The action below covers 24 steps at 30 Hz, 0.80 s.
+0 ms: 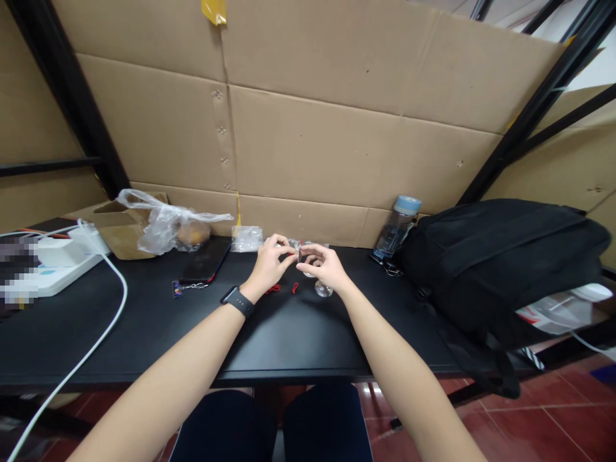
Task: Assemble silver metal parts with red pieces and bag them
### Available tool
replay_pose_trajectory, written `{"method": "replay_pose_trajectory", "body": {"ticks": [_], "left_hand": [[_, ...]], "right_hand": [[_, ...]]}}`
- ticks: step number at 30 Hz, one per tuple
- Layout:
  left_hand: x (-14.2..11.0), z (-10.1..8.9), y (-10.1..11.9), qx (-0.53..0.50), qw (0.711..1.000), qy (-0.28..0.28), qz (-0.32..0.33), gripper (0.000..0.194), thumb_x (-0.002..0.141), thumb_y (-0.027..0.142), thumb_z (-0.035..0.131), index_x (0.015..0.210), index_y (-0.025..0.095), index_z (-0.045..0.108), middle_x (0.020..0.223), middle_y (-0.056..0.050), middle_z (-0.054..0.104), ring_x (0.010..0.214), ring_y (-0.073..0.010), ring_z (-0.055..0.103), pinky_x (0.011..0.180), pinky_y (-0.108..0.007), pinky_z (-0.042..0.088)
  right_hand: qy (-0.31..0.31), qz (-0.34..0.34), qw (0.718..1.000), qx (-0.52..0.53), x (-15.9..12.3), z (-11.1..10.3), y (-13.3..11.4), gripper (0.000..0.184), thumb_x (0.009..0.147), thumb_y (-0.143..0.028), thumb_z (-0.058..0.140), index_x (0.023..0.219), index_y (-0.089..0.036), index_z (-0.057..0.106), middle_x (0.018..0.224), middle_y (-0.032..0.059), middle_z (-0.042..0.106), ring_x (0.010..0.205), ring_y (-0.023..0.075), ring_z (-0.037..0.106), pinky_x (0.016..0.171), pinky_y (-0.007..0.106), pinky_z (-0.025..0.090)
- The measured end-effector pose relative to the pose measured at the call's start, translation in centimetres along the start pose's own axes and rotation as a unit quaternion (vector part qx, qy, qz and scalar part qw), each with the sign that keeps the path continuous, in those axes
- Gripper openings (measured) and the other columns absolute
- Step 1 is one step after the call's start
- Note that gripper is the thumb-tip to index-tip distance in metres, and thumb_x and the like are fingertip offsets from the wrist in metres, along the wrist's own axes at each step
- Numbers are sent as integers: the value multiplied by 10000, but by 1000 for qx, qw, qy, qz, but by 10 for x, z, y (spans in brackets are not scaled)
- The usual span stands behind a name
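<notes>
My left hand [273, 262], with a dark watch [238, 301] on its wrist, is closed in a pinch above the black table. What its fingertips hold is too small to make out. My right hand [328, 266] pinches a small thin disc-like piece [299, 256], seen nearly edge-on, between thumb and fingers. The fingertips of both hands almost meet at this piece. Below them lie a small red cord loop [295, 288] and more red cord [274, 289], partly behind my left hand. A round clear piece [324, 289] rests under my right hand.
Toward the left are a phone [205, 262], a keychain [178, 289], a knotted plastic bag [166, 224], a paper bag [120, 228] and a white cable [124, 292]. A clear packet [247, 239] lies behind my left hand. A bottle [397, 228] and black backpack [500, 263] stand right.
</notes>
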<state>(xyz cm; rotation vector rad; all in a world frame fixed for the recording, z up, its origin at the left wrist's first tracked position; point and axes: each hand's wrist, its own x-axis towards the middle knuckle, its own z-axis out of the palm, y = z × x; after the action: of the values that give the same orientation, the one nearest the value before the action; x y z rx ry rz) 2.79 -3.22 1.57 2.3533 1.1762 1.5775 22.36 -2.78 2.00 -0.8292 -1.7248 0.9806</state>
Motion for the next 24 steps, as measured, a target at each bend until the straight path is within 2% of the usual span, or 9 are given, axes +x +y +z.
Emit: {"method": "replay_pose_trajectory", "body": {"ticks": [10,14,17,21,24], "left_hand": [[-1,-3,0,78,997,-2,13,108,913,274,675,898,250,779,1027,-53,607,1045,-231,558,945,-407,413],[-3,-2,1,97,995,-8,37,101,914,255,674,893,246,773,1025,-55,624,1039,-233,563,908,-400,402],[-3,-1,1,109,994,-10,30,93,913,261,677,889,247,766,1045,-58,632,1049,-238,563,912,-408,393],[-2,0,2,100,995,10,7,95,913,276,680,887,237,762,1036,-57,620,1038,-233,569,923,-415,389],[-2,0,2,94,995,12,-6,116,921,298,670,887,236,763,1018,-55,613,1029,-231,570,927,-418,393]], "right_hand": [[12,5,1000,-5,-2,4,3,556,663,-440,874,1129,-157,760,963,88,764,682,152,648,647,291,550],[21,9,999,-30,-1,4,7,487,668,-472,871,1034,-161,792,911,90,778,709,193,686,686,326,564],[25,11,999,-36,0,2,7,492,642,-472,887,1019,-168,800,929,98,783,773,234,713,725,359,579],[27,-42,997,-66,1,-2,-2,404,665,-450,883,982,-207,817,1029,102,776,909,259,715,841,396,570],[8,-69,991,-115,0,-4,-10,327,730,-458,840,967,-232,822,1025,93,771,940,257,707,858,396,561]]}}
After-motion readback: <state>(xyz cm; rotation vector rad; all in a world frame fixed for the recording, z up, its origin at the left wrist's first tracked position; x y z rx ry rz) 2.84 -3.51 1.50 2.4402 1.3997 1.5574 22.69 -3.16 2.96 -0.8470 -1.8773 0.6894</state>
